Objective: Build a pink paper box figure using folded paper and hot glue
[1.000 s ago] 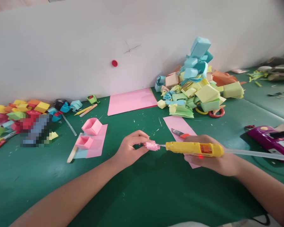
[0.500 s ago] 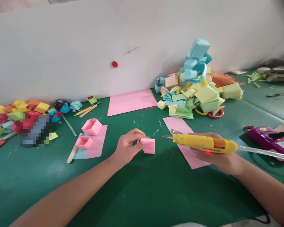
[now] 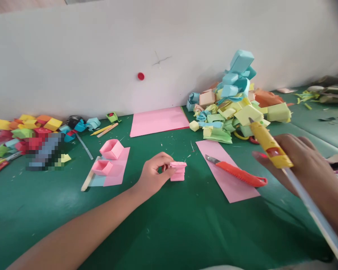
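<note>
My left hand (image 3: 153,174) is closed on a small folded pink paper piece (image 3: 178,170), held just above the green mat at the middle. My right hand (image 3: 304,165) grips a yellow glue gun (image 3: 269,145) at the right, raised, its nozzle pointing up and away toward the paper pile. A clear glue stick (image 3: 315,213) trails from the gun's back end. An orange utility knife (image 3: 238,173) lies on a pink paper strip (image 3: 228,183) between my hands.
Two pink paper boxes (image 3: 110,149) sit on pink paper at the left of centre. A pink sheet (image 3: 159,120) lies by the wall. A heap of folded blue, yellow and green paper (image 3: 236,105) rises at the back right. Coloured paper cubes (image 3: 25,129) crowd the far left.
The glue gun left the pink piece, swung right and tipped nozzle-up as my right hand lifted. This uncovered the orange knife. My left hand turned the pink piece and kept hold of it.
</note>
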Demonstrator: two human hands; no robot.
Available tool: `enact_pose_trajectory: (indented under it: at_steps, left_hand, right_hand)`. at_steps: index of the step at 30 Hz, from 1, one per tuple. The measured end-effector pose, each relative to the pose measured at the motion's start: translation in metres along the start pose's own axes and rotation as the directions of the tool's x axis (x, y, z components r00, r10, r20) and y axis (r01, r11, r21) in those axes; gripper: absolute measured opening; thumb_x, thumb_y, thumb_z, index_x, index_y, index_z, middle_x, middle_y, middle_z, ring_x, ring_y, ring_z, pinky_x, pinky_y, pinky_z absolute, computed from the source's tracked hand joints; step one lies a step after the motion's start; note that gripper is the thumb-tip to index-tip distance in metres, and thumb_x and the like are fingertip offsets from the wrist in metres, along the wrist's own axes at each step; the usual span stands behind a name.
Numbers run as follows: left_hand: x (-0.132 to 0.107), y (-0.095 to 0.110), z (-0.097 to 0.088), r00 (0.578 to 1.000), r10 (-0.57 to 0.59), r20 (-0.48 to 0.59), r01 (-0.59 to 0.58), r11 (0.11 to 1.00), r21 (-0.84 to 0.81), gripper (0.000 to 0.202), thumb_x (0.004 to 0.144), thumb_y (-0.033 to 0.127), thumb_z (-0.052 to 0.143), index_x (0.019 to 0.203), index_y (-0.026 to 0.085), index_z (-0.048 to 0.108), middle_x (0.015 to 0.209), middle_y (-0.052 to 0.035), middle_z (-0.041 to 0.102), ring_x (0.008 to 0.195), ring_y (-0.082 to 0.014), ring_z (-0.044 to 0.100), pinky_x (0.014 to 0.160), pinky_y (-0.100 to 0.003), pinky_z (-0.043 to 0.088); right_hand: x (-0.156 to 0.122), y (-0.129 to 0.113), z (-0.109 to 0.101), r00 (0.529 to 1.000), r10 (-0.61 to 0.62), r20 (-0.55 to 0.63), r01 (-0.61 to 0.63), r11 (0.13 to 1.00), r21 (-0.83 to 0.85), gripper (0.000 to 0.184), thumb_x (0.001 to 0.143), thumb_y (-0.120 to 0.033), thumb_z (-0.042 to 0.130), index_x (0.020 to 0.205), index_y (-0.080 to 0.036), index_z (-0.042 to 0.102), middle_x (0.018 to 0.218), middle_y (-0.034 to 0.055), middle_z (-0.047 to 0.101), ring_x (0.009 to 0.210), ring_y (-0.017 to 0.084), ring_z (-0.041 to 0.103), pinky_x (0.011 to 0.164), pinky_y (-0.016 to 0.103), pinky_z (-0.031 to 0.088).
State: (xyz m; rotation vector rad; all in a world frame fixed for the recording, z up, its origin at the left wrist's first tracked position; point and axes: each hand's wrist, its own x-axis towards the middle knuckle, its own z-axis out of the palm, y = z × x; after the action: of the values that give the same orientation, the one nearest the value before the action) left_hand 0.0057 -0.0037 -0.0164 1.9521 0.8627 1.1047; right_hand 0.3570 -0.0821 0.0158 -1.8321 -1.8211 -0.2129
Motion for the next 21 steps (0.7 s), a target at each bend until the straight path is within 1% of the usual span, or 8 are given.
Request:
enact_pose_trajectory:
  at_steps: [3,4,6,10,13,17,19,21]
  left_hand:
    - [-0.001,0.000,0.001,1.000,0.006,0.002,-0.006,1.000,0.000,0.010,0.086,0.024,0.069,0.078,0.019,0.070,0.080,-0.0018,0.061,0.071,-0.0143,0.056,0.063,-0.027,0.043]
    - [-0.001,0.000,0.001,1.000,0.007,0.000,-0.007,1.000,-0.003,0.009,0.086,0.024,0.069,0.078,0.020,0.070,0.081,-0.0020,0.062,0.071,-0.0145,0.056,0.064,-0.027,0.043]
    - [-0.002,0.000,0.001,1.000,0.017,-0.024,-0.017,1.000,-0.011,0.010,0.087,0.024,0.068,0.078,0.020,0.069,0.080,-0.0019,0.061,0.071,-0.0148,0.056,0.064,-0.028,0.044]
    - [-0.002,0.002,-0.001,0.983,0.055,-0.173,-0.055,0.998,0.006,0.013,0.088,0.026,0.069,0.077,0.019,0.069,0.080,-0.0011,0.060,0.069,-0.0136,0.052,0.063,-0.027,0.042]
    - [0.000,0.003,-0.003,0.968,0.022,-0.249,-0.021,1.000,0.006,0.016,0.091,0.030,0.068,0.079,0.019,0.069,0.079,-0.0005,0.060,0.068,-0.0131,0.051,0.062,-0.026,0.040]
    - [0.002,0.002,-0.002,0.967,-0.012,-0.253,0.008,1.000,-0.016,0.021,0.091,0.034,0.069,0.077,0.019,0.068,0.076,0.0003,0.058,0.068,-0.0132,0.049,0.062,-0.026,0.039]
    - [0.001,0.001,-0.002,0.973,-0.008,-0.232,0.005,1.000,-0.011,0.022,0.091,0.037,0.070,0.078,0.019,0.069,0.077,0.0004,0.058,0.066,-0.0125,0.048,0.060,-0.026,0.039]
    - [0.001,0.001,-0.002,0.978,0.005,-0.210,-0.007,1.000,-0.010,0.023,0.091,0.040,0.070,0.080,0.020,0.070,0.077,-0.0001,0.059,0.066,-0.0126,0.048,0.059,-0.026,0.039]
  right_hand:
    - [-0.014,0.031,0.007,0.997,-0.017,0.069,0.030,0.980,-0.198,0.024,0.085,-0.049,0.042,0.094,-0.027,0.042,0.094,0.0141,0.060,0.087,0.042,0.058,0.075,0.054,0.047]
    - [-0.019,0.041,0.010,0.993,-0.060,0.102,0.081,0.972,-0.218,0.018,0.082,-0.040,0.042,0.094,-0.026,0.042,0.093,0.0129,0.060,0.087,0.039,0.060,0.080,0.054,0.047]
    - [-0.031,0.058,0.016,0.981,-0.125,0.146,0.158,0.959,-0.237,0.017,0.079,-0.034,0.041,0.094,-0.026,0.043,0.093,0.0125,0.061,0.092,0.038,0.062,0.083,0.054,0.047]
    - [-0.047,0.082,0.022,0.972,-0.165,0.165,0.209,0.929,-0.305,0.021,0.082,-0.037,0.042,0.098,-0.025,0.048,0.095,0.0144,0.065,0.094,0.040,0.062,0.083,0.054,0.047]
    - [-0.051,0.097,0.025,0.961,-0.198,0.192,0.254,0.908,-0.333,0.025,0.083,-0.039,0.040,0.098,-0.024,0.052,0.100,0.0170,0.066,0.100,0.042,0.060,0.086,0.056,0.047]
    - [-0.049,0.113,0.026,0.963,-0.188,0.196,0.246,0.909,-0.337,0.032,0.080,-0.042,0.041,0.100,-0.023,0.058,0.101,0.0192,0.066,0.100,0.042,0.060,0.088,0.058,0.048]
    - [-0.047,0.117,0.025,0.952,-0.194,0.236,0.262,0.917,-0.300,0.032,0.077,-0.042,0.043,0.096,-0.025,0.062,0.103,0.0205,0.066,0.103,0.043,0.059,0.090,0.060,0.047]
    - [-0.045,0.118,0.023,0.960,-0.133,0.248,0.197,0.946,-0.255,0.027,0.076,-0.045,0.048,0.089,-0.029,0.065,0.104,0.0185,0.068,0.106,0.042,0.060,0.090,0.059,0.047]
